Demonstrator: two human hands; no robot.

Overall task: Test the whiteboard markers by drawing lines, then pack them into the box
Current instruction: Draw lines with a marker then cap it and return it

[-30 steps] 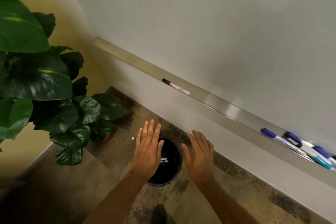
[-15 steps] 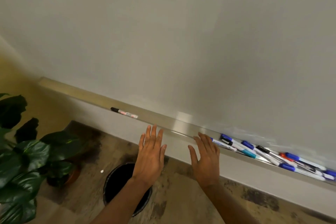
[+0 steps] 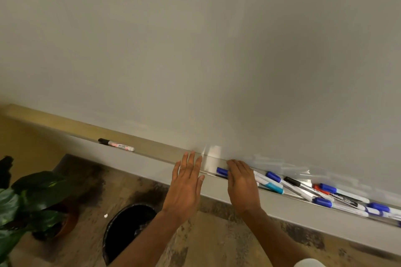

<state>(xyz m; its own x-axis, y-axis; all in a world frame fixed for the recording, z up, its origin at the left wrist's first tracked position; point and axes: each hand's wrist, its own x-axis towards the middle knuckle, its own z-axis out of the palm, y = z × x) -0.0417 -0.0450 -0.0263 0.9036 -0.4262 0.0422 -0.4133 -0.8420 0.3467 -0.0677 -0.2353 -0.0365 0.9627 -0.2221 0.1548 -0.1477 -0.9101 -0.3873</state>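
Potted plant [image 3: 32, 197] and black-lined waste bin [image 3: 130, 223] stand on the floor, below and left of the left hand [image 3: 186, 186]. A black-capped marker [image 3: 116, 145] lies alone on the whiteboard tray [image 3: 152, 148], well left of that hand, whose straight fingers reach over the tray's edge. The right hand [image 3: 242, 186], fingers flat, covers a blue-capped marker [image 3: 221, 171]. More markers [image 3: 323, 201] lie heaped just right of it.
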